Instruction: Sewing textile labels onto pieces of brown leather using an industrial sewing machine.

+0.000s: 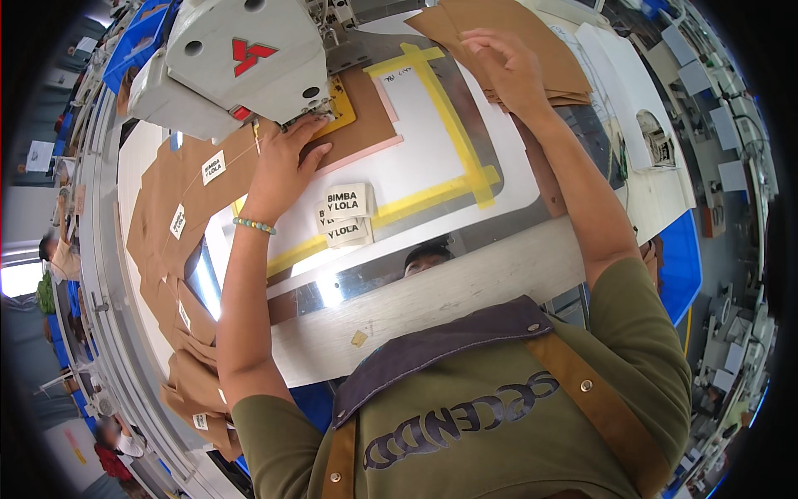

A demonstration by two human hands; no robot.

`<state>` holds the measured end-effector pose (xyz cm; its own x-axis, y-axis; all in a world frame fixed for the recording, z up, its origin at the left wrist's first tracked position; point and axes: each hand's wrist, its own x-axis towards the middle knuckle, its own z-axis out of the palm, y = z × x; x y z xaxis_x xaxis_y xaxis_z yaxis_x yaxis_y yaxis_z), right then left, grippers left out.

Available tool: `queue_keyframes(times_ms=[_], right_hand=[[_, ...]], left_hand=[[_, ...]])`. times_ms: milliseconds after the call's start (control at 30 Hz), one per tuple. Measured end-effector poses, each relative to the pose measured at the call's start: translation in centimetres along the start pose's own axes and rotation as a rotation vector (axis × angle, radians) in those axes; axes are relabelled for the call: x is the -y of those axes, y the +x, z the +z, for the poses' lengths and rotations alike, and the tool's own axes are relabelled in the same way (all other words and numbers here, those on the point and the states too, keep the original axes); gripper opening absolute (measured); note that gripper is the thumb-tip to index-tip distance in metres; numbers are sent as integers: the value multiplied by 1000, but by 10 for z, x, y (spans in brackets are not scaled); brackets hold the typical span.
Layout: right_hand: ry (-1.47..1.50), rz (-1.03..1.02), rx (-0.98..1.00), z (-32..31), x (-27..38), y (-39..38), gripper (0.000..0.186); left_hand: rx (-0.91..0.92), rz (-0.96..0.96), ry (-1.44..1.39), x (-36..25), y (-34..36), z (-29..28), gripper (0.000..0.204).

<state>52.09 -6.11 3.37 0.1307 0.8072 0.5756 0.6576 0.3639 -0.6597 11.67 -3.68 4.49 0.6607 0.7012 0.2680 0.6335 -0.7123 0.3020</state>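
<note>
Right now the left hand (283, 162) is lying flat, fingers spread, pressing a brown fabric piece (199, 179) under the sewing machine (241, 62) at the table's (465, 291) left edge. Meanwhile the right hand (507, 71) is resting loosely curled on a stack of brown pieces (499, 25) near the far edge, gripping nothing clearly.

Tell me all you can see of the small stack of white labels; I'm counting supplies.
The stack of white labels lies flat on the pale work plate, just inside the yellow tape strip. They are small cream rectangles with dark print, about three fanned and overlapping. Neither hand touches them; the left hand rests just above.
</note>
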Motion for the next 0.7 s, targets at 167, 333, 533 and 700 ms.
queue_keyframes(times_ms=[167, 333, 533, 700], right_hand=[[-3, -56, -21, 1, -6, -3, 23], [-20, -27, 10, 1, 4, -3, 21], [-4, 5, 11, -7, 13, -5, 22], [213, 78, -1, -66, 83, 15, 21]], left_hand=[[23, -77, -37, 3, -3, 1, 45], [-55, -120, -8, 29, -23, 0, 47], [-15, -223, -245, 40, -37, -22, 56], [-22, -145, -247, 60, -49, -20, 63]])
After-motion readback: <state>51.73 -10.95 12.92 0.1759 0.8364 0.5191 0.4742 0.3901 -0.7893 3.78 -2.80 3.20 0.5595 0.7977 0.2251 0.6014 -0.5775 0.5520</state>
